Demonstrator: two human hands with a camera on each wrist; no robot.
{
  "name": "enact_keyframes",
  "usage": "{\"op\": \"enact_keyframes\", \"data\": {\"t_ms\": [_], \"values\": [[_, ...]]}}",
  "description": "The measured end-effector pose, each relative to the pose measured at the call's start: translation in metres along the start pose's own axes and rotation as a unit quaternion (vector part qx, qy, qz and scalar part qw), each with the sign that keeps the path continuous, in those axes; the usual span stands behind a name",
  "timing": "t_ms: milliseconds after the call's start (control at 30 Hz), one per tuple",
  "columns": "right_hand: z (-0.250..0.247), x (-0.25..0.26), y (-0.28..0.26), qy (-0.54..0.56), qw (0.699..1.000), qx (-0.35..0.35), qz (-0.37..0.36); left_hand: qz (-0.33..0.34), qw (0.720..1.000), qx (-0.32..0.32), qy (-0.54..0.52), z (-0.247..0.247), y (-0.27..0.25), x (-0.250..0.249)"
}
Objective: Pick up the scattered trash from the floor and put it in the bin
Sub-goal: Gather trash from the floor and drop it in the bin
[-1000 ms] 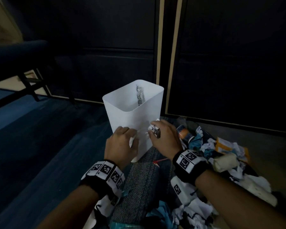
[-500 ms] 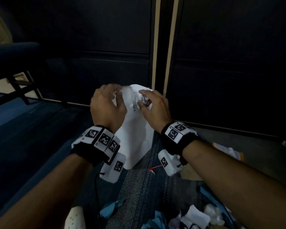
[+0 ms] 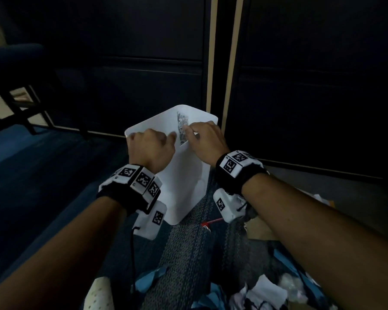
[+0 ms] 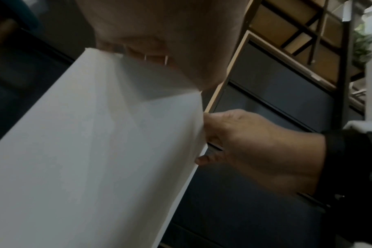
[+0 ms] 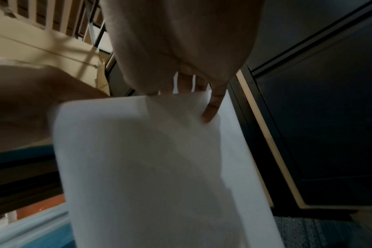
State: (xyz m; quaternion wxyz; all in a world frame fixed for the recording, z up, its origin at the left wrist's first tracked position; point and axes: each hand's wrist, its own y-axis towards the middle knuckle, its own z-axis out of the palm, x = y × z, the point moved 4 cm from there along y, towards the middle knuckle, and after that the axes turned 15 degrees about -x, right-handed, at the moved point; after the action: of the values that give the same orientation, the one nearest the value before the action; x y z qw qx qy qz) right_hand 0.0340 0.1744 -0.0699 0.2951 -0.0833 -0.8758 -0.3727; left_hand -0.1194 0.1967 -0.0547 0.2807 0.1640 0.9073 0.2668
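Both hands at the white bin's (image 3: 184, 186) near rim on the floor, left hand (image 3: 151, 147) curled, contents hidden, right hand (image 3: 207, 142) loose-fingered, empty; scattered paper trash (image 3: 262, 294) by the knees looks light, crushable, pinch anywhere.

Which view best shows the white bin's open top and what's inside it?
The head view: it looks down on the white bin, showing its rim and a grey crumpled strip against the inner wall, with the left hand and right hand at the rim. Both wrist views show only the outer wall from below.
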Motion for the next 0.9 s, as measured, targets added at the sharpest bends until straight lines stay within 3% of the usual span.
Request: {"op": "enact_keyframes", "data": {"t_ms": [100,267,467,567,667,767,900], "values": [[-0.008,0.0,-0.004,0.031,0.999,0.016,-0.007,0.0,0.996,-0.043,-0.077,-0.014,-0.001,-0.003],[-0.033,0.009,-0.045,0.061,0.995,-0.049,-0.054,0.067,0.981,-0.125,-0.131,-0.049,-0.027,-0.013],[-0.036,-0.018,-0.117,0.035,0.999,0.004,-0.003,0.107,0.978,-0.105,-0.148,-0.047,-0.085,-0.007],[-0.034,-0.025,-0.152,0.024,0.998,0.05,0.026,0.109,0.987,-0.034,-0.111,-0.029,-0.118,0.012],[-0.022,-0.04,-0.192,0.029,0.988,0.126,0.079,0.06,0.988,0.128,-0.056,-0.002,-0.151,0.045],[-0.011,-0.056,-0.23,0.014,0.969,0.214,0.12,0.011,0.965,0.262,0.026,0.027,-0.184,0.081],[-0.006,-0.068,-0.263,-0.022,0.951,0.284,0.117,-0.003,0.935,0.339,0.1,0.04,-0.215,0.108]]}}
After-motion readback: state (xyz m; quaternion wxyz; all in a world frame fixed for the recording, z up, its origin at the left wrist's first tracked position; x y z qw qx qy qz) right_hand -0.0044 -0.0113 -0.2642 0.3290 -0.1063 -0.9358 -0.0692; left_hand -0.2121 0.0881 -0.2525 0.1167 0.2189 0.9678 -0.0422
